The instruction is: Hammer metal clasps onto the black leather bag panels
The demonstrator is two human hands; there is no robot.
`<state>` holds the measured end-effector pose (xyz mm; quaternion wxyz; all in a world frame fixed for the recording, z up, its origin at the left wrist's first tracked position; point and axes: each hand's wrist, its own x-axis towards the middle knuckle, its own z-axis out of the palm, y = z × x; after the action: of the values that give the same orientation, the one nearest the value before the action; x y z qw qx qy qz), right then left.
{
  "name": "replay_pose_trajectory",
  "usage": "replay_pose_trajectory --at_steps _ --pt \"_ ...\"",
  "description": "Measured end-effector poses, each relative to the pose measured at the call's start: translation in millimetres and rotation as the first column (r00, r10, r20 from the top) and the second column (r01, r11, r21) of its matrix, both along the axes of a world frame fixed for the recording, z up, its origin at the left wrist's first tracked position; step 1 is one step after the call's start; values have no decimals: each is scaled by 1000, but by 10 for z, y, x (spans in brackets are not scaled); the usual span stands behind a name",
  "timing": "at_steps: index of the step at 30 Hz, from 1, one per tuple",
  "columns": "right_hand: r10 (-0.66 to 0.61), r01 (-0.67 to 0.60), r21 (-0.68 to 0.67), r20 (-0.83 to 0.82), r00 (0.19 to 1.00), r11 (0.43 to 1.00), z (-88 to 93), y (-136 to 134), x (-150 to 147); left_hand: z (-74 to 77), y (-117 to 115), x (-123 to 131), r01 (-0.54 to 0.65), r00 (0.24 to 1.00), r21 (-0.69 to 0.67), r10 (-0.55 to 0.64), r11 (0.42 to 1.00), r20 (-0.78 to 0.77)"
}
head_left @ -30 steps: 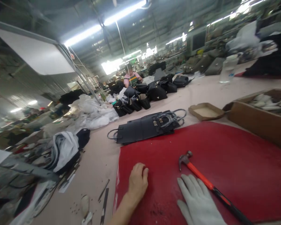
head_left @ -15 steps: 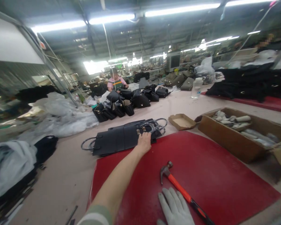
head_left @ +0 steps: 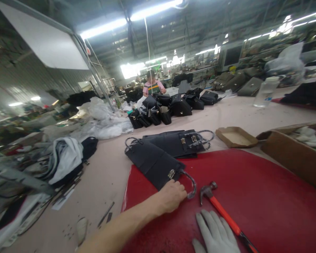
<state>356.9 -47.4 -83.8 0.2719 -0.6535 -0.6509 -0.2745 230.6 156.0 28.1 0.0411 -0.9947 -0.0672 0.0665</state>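
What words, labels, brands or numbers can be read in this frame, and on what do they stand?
No text can be read anywhere in this frame.
board: white, blank.
bottle: any label is too blurred to read.
hammer: no marking shows.
bag held by the left hand: metal clasp, no brand legible.
box: plain cardboard side.

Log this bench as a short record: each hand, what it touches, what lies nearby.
Left hand: bare, closed on the black bag at its handle end
Black bag: flat, partly on the red mat
Right hand: white glove, open, flat on the mat, beside the hammer
Hammer: orange handle, lying on the mat, not held
Behind: stack of bags, cardboard tray, cardboard box
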Motion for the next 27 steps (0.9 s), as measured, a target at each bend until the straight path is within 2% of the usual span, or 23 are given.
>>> replay_pose_trajectory --at_steps 2,4,7,11,14,17,22,27 --pt "-20 19 -32 -45 999 999 68 -22 -58 -5 -203 -454 92 995 -12 -93 996 -25" --pt "-50 40 -85 -112 992 996 146 -46 -127 -33 -416 -881 127 992 -13 -127 992 -5" --pt "-99 60 -210 -183 978 976 268 -80 -223 -129 -725 -1399 77 995 -42 -74 996 67" --pt "-127 48 -340 -215 968 939 390 -100 -288 -334 -1075 -1807 -21 987 -135 43 991 158" --pt "-131 39 -377 -221 966 925 434 -100 -300 -459 -1255 -1926 -83 965 -207 131 975 226" --pt "-115 21 -377 -227 967 926 443 -96 -295 -487 -1328 -1939 -110 946 -275 185 955 265" --pt "-81 -16 -366 -249 965 931 431 -92 -246 -404 -1350 -1901 -45 965 -329 126 943 229" --pt "-29 -106 -322 -387 922 941 466 -133 -254 -378 -1400 -1906 15 963 -330 74 944 257"
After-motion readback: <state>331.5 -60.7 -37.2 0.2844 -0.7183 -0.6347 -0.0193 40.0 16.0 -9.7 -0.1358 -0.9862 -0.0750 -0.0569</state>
